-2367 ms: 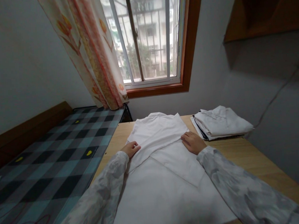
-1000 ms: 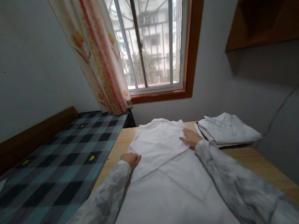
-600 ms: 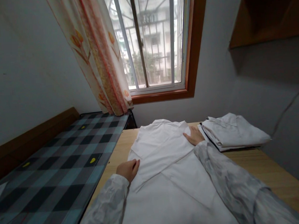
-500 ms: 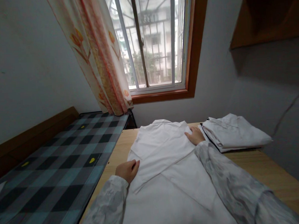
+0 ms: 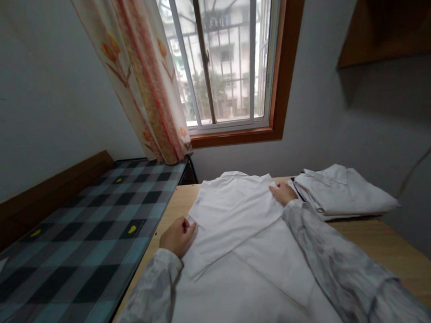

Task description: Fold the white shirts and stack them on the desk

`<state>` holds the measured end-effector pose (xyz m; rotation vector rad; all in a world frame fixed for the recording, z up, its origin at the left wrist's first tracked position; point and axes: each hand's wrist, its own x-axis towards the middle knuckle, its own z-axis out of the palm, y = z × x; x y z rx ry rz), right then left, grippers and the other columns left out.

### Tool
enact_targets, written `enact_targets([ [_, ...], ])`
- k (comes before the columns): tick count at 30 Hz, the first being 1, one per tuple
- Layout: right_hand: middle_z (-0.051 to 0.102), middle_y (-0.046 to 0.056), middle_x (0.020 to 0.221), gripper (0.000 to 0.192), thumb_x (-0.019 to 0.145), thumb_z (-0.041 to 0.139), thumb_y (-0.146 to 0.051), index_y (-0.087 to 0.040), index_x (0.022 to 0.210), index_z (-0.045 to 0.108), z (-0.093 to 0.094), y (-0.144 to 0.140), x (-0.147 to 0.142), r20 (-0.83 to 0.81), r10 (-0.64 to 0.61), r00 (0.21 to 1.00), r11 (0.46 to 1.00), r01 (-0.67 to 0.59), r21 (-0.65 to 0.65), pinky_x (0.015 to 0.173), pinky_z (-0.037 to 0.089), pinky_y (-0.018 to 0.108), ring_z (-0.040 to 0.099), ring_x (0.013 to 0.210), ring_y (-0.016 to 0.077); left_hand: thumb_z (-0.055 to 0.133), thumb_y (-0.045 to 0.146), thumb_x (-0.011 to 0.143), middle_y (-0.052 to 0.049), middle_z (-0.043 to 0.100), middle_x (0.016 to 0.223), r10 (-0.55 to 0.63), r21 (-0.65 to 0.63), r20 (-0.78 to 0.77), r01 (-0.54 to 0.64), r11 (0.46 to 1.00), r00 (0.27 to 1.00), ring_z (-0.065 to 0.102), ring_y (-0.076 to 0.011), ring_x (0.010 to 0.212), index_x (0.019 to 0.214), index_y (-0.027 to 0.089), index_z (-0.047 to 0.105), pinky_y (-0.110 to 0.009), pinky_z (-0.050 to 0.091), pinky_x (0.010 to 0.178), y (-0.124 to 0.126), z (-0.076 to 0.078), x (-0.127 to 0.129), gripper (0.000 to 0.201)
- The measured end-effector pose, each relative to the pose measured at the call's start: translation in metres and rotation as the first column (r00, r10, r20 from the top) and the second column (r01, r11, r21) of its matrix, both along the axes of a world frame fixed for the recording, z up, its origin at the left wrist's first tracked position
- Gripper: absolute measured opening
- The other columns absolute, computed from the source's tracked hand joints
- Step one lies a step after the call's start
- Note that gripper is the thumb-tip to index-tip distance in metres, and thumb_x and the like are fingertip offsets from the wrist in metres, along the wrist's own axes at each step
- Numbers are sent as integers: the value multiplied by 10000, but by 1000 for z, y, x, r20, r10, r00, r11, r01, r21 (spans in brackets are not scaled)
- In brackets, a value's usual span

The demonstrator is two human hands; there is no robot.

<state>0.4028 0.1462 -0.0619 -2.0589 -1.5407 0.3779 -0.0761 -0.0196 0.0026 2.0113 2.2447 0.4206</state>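
The bed [image 5: 70,227], with its dark checked cover, fills the lower left of the frame; the wooden table [image 5: 397,248] takes the lower right, pushed against the bed's edge under the window [image 5: 224,55] and its flowered curtain [image 5: 142,73].

Across the table's middle, from the bottom centre up toward the window wall, lies the white shirt [image 5: 238,247] — spread flat, sleeves crossed over the body, so that the cloth keeps its creases. To its right, near the frame's right-centre, a stack of folded white clothes [image 5: 342,193] sits apart on the tabletop (kept out of the way of the spread one, by the look of it).

The left hand [image 5: 176,237] rests at the shirt's left edge, fingers curled and seemingly pinching the folded sleeve's rim, holding that side from sliding. The right hand [image 5: 284,192] lies flat and open, palm down on the shirt's upper right corner — pressing, not gripping.

No container shows in view.
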Motion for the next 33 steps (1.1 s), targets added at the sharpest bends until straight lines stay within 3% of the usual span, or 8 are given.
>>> enact_targets([
  [5, 808, 161, 1205, 491, 926, 594, -562, -207, 1159, 841, 6, 11, -3, -48, 38, 998, 999, -40, -34, 869, 531, 344, 748, 1096, 325, 562, 633, 992, -80, 739, 999, 103, 2, 117, -104, 995, 988, 686, -224, 915, 961, 224, 586, -294, 425, 730, 68, 0, -2, 411],
  [8, 803, 163, 1235, 487, 966, 525, -487, -215, 1241, 819, 7, 11, -4, -38, 25, 999, 999, -26, -30, 880, 537, 359, 745, 1098, 326, 564, 559, 1005, -78, 750, 980, 63, -82, 108, -54, 995, 992, 690, -234, 924, 923, 227, 602, -297, 397, 715, 92, -3, 4, 344],
  [16, 816, 173, 1113, 394, 970, 533, -398, -212, 1124, 844, 14, 15, 6, 63, 15, 998, 999, -12, -40, 894, 530, 384, 750, 1066, 339, 579, 441, 948, -36, 720, 850, -69, -41, 182, 77, 996, 981, 653, -206, 821, 772, 221, 571, -287, 416, 723, 87, -17, -18, 282],
  [19, 769, 224, 1215, 407, 936, 579, -312, -158, 1252, 786, 20, 15, 1, 122, 14, 992, 1000, -15, 15, 999, 505, 433, 706, 1152, 365, 661, 451, 866, -14, 697, 773, -101, -128, 249, 136, 982, 963, 651, -205, 791, 733, 216, 571, -278, 427, 695, 91, -12, -32, 284],
  [21, 716, 231, 1330, 442, 935, 573, -255, -140, 1333, 727, 23, 12, -7, 204, 82, 976, 984, -111, 138, 1088, 463, 446, 645, 1246, 358, 696, 484, 845, -12, 704, 763, -69, -157, 285, 118, 981, 956, 659, -206, 774, 767, 213, 594, -277, 437, 679, 99, -7, -34, 299],
  [23, 707, 199, 1339, 389, 956, 544, -228, -152, 1290, 729, 23, 7, -17, 318, 225, 921, 920, -309, 242, 1128, 443, 428, 615, 1266, 329, 710, 516, 860, -29, 729, 805, -5, -133, 292, 46, 990, 956, 677, -208, 785, 822, 209, 610, -279, 451, 686, 113, -3, -29, 325],
  [26, 728, 148, 1327, 336, 989, 525, -240, -178, 1238, 742, 15, 1, -32, 412, 420, 808, 819, -533, 211, 1159, 439, 394, 622, 1272, 284, 698, 536, 915, -85, 760, 912, 67, -73, 280, -48, 996, 958, 710, -224, 851, 882, 200, 612, -289, 473, 731, 134, 0, -9, 348],
  [33, 372, 176, 1755, 685, 1091, 410, -489, -100, 1655, 431, -12, 13, -33, 377, 492, 785, 850, -527, -12, 1348, 224, 415, 309, 1647, 273, 532, 507, 1023, -136, 788, 1121, 141, -5, 182, -143, 990, 973, 722, -275, 1032, 992, 222, 683, -312, 448, 767, 154, -11, 24, 324],
])
